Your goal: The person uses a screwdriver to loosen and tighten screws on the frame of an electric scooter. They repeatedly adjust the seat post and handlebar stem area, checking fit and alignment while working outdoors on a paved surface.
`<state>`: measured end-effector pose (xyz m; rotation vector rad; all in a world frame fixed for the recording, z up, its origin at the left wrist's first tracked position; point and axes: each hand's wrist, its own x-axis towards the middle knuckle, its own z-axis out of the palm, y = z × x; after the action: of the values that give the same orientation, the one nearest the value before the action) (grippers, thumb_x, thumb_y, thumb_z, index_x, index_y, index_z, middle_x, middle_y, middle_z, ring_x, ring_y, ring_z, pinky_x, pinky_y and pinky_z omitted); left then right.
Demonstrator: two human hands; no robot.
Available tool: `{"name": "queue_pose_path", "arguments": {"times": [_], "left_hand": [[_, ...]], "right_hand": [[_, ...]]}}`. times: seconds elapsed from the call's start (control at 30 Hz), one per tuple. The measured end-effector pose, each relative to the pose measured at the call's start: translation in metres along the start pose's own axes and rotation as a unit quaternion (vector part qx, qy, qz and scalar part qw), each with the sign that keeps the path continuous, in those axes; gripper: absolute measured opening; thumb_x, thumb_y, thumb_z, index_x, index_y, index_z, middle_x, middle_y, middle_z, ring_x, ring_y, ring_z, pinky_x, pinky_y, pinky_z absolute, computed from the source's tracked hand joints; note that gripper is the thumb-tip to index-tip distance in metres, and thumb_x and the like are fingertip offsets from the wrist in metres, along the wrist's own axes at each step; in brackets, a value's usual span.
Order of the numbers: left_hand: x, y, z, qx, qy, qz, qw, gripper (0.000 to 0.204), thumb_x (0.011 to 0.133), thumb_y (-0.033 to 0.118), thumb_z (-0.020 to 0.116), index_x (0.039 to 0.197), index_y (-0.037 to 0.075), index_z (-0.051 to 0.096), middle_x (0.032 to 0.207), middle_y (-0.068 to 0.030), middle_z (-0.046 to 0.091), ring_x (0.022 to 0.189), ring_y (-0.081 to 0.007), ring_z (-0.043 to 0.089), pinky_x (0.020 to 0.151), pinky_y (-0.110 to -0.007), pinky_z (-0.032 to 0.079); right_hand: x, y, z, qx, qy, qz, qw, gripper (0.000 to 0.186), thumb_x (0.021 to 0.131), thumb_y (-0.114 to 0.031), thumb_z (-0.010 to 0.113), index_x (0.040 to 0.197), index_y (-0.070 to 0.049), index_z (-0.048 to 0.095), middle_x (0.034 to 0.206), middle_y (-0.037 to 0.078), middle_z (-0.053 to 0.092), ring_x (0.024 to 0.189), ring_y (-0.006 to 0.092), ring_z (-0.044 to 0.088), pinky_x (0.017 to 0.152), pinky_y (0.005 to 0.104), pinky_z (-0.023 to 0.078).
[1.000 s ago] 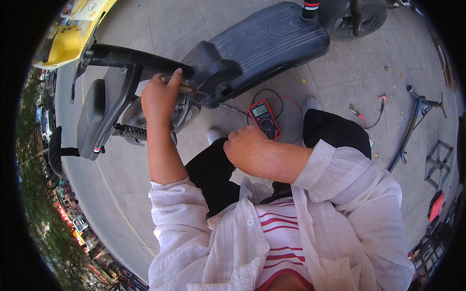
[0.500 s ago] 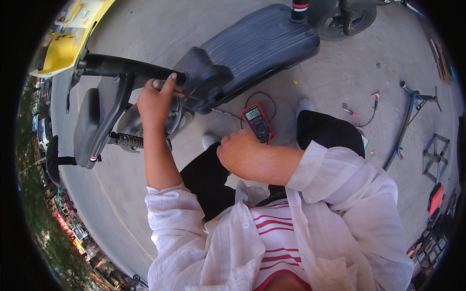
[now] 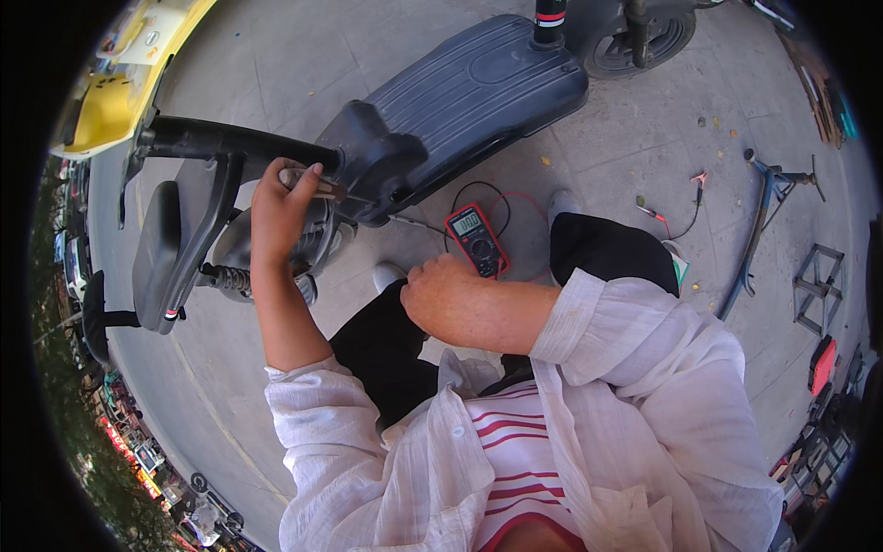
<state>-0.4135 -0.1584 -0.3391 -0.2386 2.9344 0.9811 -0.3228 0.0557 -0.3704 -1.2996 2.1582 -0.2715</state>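
Note:
My left hand (image 3: 285, 202) grips a pale-handled screwdriver (image 3: 322, 184) beside the black frame tube (image 3: 221, 138) of an electric scooter, its thin shaft pointing toward the plastic housing (image 3: 372, 147) at the end of the footboard (image 3: 474, 83). Over my left knee my right hand (image 3: 434, 296) rests with curled fingers; whether anything is inside them is hidden. A red multimeter (image 3: 474, 239) lies on the pavement between my feet, a black and a red lead looping from it. A separate short cable with clips (image 3: 694, 207) lies to the right.
A dark bare frame (image 3: 745, 258) and a metal stand (image 3: 814, 290) lie at the right, near a red item (image 3: 821, 368). The scooter's seat (image 3: 156, 248) and wheel (image 3: 644, 51) are at opposite ends. A yellow vehicle (image 3: 110, 106) stands at upper left, with roadside clutter behind.
The surroundings have shifted left in the view, the footboard also lower. My left hand still grips at the same spot by the tube, slightly turned; my right hand remains on the knee.

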Motion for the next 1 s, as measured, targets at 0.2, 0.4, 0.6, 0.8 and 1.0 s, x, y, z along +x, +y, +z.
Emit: {"name": "queue_pose_path", "arguments": {"times": [0.2, 0.4, 0.6, 0.8, 1.0], "left_hand": [[0.001, -0.011, -0.001, -0.031, -0.003, 0.02, 0.999, 0.035, 0.087, 0.032, 0.068, 0.094, -0.001, 0.058, 0.077, -0.0077, 0.064, 0.074, -0.0116, 0.056, 0.07, -0.026, 0.045], [0.002, -0.009, 0.008, 0.01, 0.056, -0.014, 0.998, 0.043, 0.084, 0.04, 0.069, 0.089, -0.002, 0.062, 0.076, -0.0103, 0.066, 0.073, -0.0155, 0.059, 0.071, -0.028, 0.046], [0.002, -0.009, 0.012, 0.035, 0.094, -0.065, 0.993, 0.047, 0.081, 0.045, 0.07, 0.081, -0.002, 0.064, 0.071, -0.0122, 0.066, 0.068, -0.0205, 0.062, 0.069, -0.031, 0.048], [0.005, -0.01, 0.007, -0.047, 0.026, -0.039, 0.998, 0.039, 0.084, 0.036, 0.069, 0.083, -0.002, 0.061, 0.071, -0.009, 0.066, 0.066, -0.0136, 0.059, 0.064, -0.029, 0.046], [0.005, -0.024, 0.003, -0.1, -0.014, -0.009, 0.995, 0.033, 0.086, 0.03, 0.069, 0.086, -0.002, 0.059, 0.075, -0.0063, 0.065, 0.07, -0.0106, 0.057, 0.064, -0.027, 0.045]], "right_hand": [[0.001, -0.001, 0.004, 0.001, 0.014, -0.003, 1.0, 0.026, 0.079, -0.015, 0.062, 0.1, -0.001, 0.065, 0.101, 0.016, 0.064, 0.093, 0.0287, 0.063, 0.077, 0.0394, 0.049], [0.004, -0.003, -0.002, 0.008, -0.023, 0.019, 1.0, 0.029, 0.08, -0.016, 0.065, 0.108, -0.007, 0.069, 0.112, 0.013, 0.063, 0.103, 0.0272, 0.061, 0.08, 0.0382, 0.047], [0.003, -0.002, 0.005, -0.01, 0.024, 0.0, 1.0, 0.024, 0.079, -0.015, 0.061, 0.099, -0.002, 0.065, 0.099, 0.014, 0.064, 0.091, 0.0281, 0.064, 0.075, 0.0388, 0.049], [0.003, 0.001, 0.005, -0.004, 0.024, 0.001, 1.0, 0.024, 0.079, -0.015, 0.061, 0.099, -0.002, 0.065, 0.099, 0.014, 0.064, 0.091, 0.0274, 0.064, 0.074, 0.0387, 0.049], [-0.001, 0.0, 0.002, -0.015, 0.024, -0.01, 1.0, 0.025, 0.078, -0.017, 0.063, 0.098, -0.003, 0.065, 0.098, 0.014, 0.064, 0.09, 0.0272, 0.064, 0.073, 0.0385, 0.049]]}}
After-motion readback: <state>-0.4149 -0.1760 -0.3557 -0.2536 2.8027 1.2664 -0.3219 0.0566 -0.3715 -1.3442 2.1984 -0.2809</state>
